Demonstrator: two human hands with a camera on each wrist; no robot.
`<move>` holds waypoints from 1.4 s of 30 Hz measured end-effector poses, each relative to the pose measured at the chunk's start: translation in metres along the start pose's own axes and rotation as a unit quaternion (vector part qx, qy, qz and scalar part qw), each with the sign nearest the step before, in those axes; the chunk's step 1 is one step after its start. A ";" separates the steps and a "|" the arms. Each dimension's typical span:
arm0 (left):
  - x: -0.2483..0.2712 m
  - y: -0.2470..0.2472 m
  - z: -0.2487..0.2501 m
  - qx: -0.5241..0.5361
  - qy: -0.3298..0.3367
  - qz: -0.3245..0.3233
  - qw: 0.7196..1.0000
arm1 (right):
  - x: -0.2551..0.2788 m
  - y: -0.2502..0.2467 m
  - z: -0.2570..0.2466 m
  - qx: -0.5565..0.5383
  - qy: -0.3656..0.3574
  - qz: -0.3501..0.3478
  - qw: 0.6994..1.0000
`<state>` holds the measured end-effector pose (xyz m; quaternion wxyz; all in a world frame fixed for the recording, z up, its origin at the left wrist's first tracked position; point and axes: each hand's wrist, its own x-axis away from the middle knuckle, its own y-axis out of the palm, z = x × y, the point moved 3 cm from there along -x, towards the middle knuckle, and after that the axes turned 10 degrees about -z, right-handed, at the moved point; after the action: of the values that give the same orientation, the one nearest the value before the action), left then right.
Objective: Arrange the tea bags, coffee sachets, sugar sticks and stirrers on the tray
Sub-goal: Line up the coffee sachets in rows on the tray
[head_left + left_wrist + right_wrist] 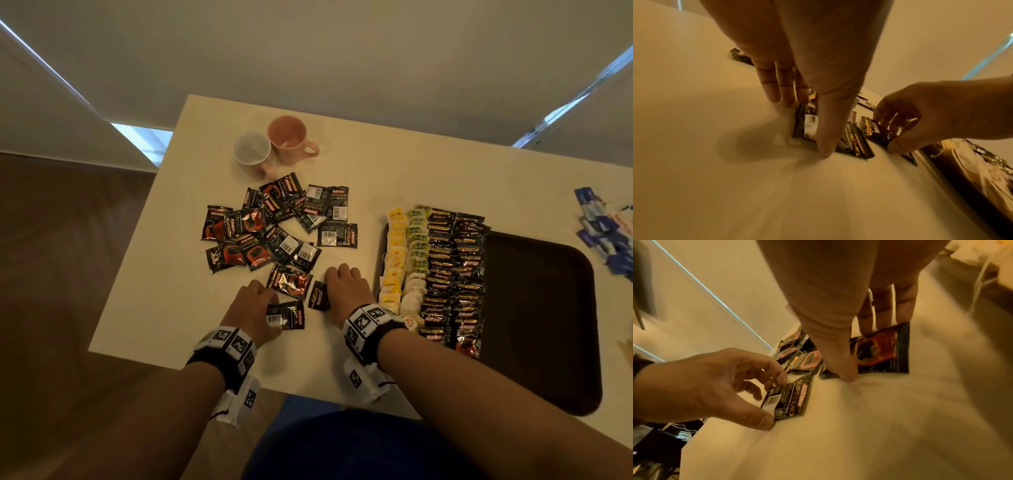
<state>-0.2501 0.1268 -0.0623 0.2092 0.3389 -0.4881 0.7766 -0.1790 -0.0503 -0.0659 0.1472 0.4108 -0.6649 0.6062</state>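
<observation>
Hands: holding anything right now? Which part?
Each pinches one coffee sachet on the table. The left hand holds the barcode-side sachet by its barcode end; the right hand holds the face-up sachet across its short edges.

Your cream counter [164,291] carries: loose heap of black coffee sachets [270,226] left of centre; two cups [274,144] touching at far side, one pink, one pale; dark tray [548,308] at your right, near edge; blue-white packets [603,233] scattered at far right, beyond tray. Two sachets lie nearest you, under your hands.
</observation>
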 end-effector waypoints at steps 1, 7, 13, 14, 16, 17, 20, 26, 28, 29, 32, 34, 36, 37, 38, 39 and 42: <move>0.001 -0.001 0.001 -0.005 0.004 -0.007 1.000 | 0.000 -0.002 0.001 -0.005 -0.005 0.000 1.000; 0.010 -0.013 0.014 -0.022 0.005 0.018 1.000 | 0.001 -0.022 0.007 -0.116 0.002 0.026 0.993; 0.008 -0.031 0.010 0.084 0.008 0.074 0.994 | -0.015 -0.061 0.008 -0.182 0.007 0.082 0.980; 0.007 -0.037 0.011 0.127 0.007 0.095 0.987 | -0.019 -0.066 0.008 -0.186 0.008 0.087 0.979; -0.001 -0.049 0.012 0.185 -0.010 0.127 0.974 | -0.027 -0.074 0.007 -0.183 0.010 0.094 0.979; -0.007 -0.053 0.013 0.196 -0.020 0.129 0.972 | -0.032 -0.077 0.006 -0.177 0.013 0.093 0.980; -0.025 -0.059 0.017 0.203 -0.058 0.137 0.968 | -0.043 -0.079 0.002 -0.142 0.026 0.081 0.986; -0.032 -0.062 0.028 0.060 -0.153 0.151 0.975 | -0.053 -0.080 0.010 -0.150 0.154 0.070 0.974; -0.038 -0.060 0.027 0.069 -0.173 0.113 0.976 | -0.057 -0.078 0.008 -0.164 0.180 0.056 0.968; -0.042 -0.058 0.027 0.081 -0.174 0.093 0.977 | -0.058 -0.078 0.007 -0.173 0.186 0.052 0.966; -0.050 -0.053 0.034 0.095 -0.148 0.079 0.981 | -0.062 -0.074 0.002 -0.194 0.183 0.035 0.963; -0.055 -0.050 0.039 0.108 -0.126 0.086 0.982 | -0.063 -0.071 0.000 -0.203 0.172 0.021 0.964; -0.058 -0.047 0.043 0.120 -0.118 0.084 0.982 | -0.065 -0.068 -0.001 -0.217 0.162 0.009 0.963; -0.059 -0.046 0.045 0.122 -0.115 0.084 0.982 | -0.066 -0.066 -0.001 -0.223 0.154 0.000 0.963; -0.060 -0.045 0.047 0.126 -0.111 0.087 0.982 | -0.067 -0.064 -0.002 -0.226 0.144 -0.008 0.963; -0.060 -0.045 0.048 0.132 -0.104 0.091 0.982 | -0.068 -0.063 -0.003 -0.227 0.133 -0.014 0.965; -0.060 -0.045 0.050 0.148 -0.081 0.102 0.980 | -0.065 -0.063 -0.008 -0.258 0.126 -0.021 0.958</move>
<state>-0.1637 0.1019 -0.0638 0.0366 0.3766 -0.4153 0.8273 -0.0951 -0.0142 -0.0661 0.3432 0.2935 -0.7659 0.4577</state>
